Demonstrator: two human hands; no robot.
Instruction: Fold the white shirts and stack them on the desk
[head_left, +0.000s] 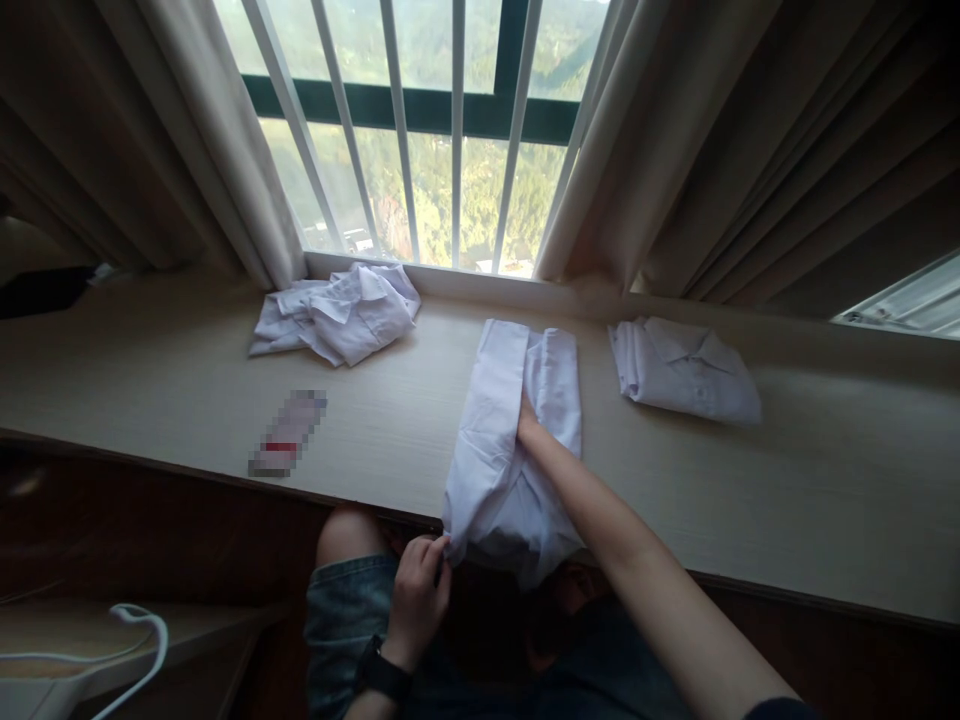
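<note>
A white shirt [495,440] lies lengthwise on the pale wooden sill [825,500], its lower end hanging over the front edge. My left hand [417,592], with a dark watch on the wrist, pinches the shirt's hanging lower left corner below the edge. My right hand [529,425] reaches forward with its fingers tucked under a fold in the middle of the shirt, so the fingers are hidden. A crumpled white shirt [339,315] lies at the back left by the window. A neatly folded white shirt [682,372] sits to the right.
A small blurred card or packet [287,432] lies on the sill to the left. Curtains [225,140] hang on both sides of the barred window [442,130]. A white cable [142,640] loops at the lower left. My knee in denim shorts [352,580] is below the edge.
</note>
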